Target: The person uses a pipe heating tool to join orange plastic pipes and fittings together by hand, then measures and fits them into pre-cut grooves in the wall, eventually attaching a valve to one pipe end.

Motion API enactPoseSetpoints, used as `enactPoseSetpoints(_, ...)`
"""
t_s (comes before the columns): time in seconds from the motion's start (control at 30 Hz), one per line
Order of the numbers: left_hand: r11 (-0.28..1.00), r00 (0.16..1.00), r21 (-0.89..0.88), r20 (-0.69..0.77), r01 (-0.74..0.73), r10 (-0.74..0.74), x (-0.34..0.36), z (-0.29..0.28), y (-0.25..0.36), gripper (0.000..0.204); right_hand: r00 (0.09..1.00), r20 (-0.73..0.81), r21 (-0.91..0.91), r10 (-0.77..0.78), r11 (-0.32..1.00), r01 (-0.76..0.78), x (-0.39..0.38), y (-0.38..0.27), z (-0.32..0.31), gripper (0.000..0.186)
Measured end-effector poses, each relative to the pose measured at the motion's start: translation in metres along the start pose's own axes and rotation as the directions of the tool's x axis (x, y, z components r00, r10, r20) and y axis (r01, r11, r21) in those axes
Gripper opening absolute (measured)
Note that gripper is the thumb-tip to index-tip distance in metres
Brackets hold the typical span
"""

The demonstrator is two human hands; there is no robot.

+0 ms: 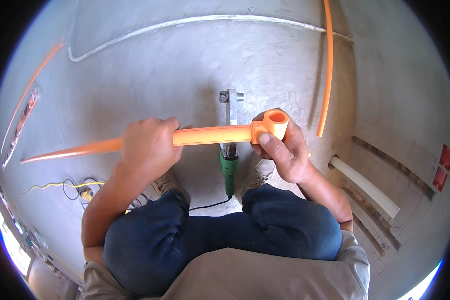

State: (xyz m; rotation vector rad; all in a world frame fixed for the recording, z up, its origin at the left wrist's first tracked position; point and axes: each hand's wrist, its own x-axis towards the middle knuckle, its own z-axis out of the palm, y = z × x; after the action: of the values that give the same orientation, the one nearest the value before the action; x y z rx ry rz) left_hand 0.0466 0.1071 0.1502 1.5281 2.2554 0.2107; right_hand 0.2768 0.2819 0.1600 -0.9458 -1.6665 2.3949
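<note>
A long orange plastic pipe (pixel 212 135) lies level across my view, its far end tapering away to the left. My left hand (pixel 149 142) is wrapped round it near the middle of the picture. At the pipe's right end sits an orange tee fitting (pixel 275 120), its round opening turned up toward me. My right hand (pixel 290 150) grips this fitting, thumb on the near side and fingers behind it. Below and behind the pipe stands a pipe welding tool with a green handle (pixel 229 170) and a metal heating head (pixel 230 100); the pipe hides part of it.
Another orange pipe (pixel 328 75) stands at the right. A white pipe (pixel 367 187) sticks out near grooves in the right wall. A white conduit (pixel 200 19) runs across the back. Yellow and black cables (pixel 75 186) lie at left, and a black cord (pixel 210 205) leaves the tool.
</note>
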Motion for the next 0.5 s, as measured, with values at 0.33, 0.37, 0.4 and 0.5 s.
enactPoseSetpoints(0.33,0.995,0.998,-0.087,-0.032,-0.053,0.050,0.001,-0.027,-0.017,0.021,0.882,0.162,-0.325,-0.442,0.820,0.471,0.006,-0.001,-0.024,0.039)
enactPoseSetpoints(0.37,0.996,1.000,-0.093,0.018,0.001,0.000,-0.002,-0.025,-0.024,0.021,0.877,0.151,-0.317,-0.455,0.818,0.479,0.007,-0.002,-0.024,0.039)
enactPoseSetpoints(0.4,0.994,0.996,-0.096,0.069,0.057,-0.051,-0.004,-0.023,-0.029,0.022,0.868,0.177,-0.318,-0.464,0.808,0.496,0.007,-0.003,-0.024,0.038)
enactPoseSetpoints(0.5,0.995,0.999,-0.088,0.032,0.043,-0.041,-0.007,-0.017,-0.024,0.021,0.864,0.178,-0.309,-0.471,0.807,0.504,0.005,0.000,-0.022,0.036)
